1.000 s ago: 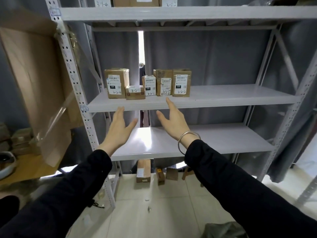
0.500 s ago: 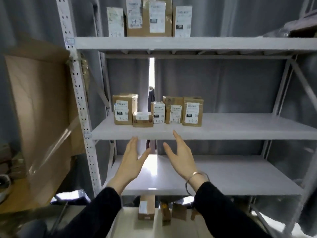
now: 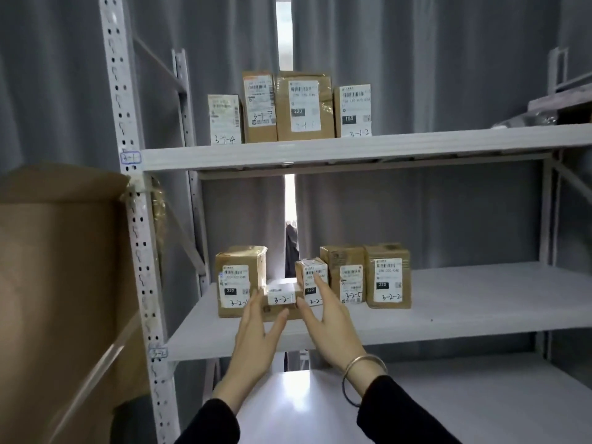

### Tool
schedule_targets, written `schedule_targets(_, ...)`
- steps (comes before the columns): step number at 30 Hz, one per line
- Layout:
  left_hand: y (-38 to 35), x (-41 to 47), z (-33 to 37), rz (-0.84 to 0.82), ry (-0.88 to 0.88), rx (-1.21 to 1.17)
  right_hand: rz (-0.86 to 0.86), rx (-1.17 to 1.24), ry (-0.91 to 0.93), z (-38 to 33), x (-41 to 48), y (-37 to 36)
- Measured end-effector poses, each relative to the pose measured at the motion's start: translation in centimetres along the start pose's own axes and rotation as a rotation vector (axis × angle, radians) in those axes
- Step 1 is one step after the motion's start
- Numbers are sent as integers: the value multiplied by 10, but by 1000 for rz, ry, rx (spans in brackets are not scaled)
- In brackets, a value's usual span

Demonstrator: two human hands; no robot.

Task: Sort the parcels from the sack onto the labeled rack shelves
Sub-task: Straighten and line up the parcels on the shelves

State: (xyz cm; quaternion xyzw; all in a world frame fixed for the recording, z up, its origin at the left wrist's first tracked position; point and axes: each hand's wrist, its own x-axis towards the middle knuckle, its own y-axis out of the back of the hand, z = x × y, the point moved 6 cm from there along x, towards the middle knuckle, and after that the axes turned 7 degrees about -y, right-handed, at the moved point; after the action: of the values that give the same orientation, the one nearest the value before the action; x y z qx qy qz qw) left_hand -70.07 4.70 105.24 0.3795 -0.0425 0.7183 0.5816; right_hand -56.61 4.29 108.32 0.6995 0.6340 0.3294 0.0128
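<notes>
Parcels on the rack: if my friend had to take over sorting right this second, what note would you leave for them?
Left hand: open, holding nothing, at the left end of the small parcel marked 3-2-1.
Right hand: open, holding nothing, at that parcel's right end; I cannot tell if it touches.
Done: four parcels stand on the top shelf, tagged 3-1. Five, counting the small one, sit on the middle shelf, tagged 3-2.
Left: probably straighten the small parcel, then fetch more. The sack is out of view, so how many remain is unknown.
</notes>
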Motion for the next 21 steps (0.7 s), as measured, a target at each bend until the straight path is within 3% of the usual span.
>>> schedule_targets(11,-16,43,-69,-115,29,36,29,-65,-60,50,39,-37)
schedule_targets(17,-53,22,-123,-233,90,39,-53,-124,-242,119,26,-82)
schedule_targets(21,-62,38,-140,-84,20,90,-60,-168,-224,144,47,-94)
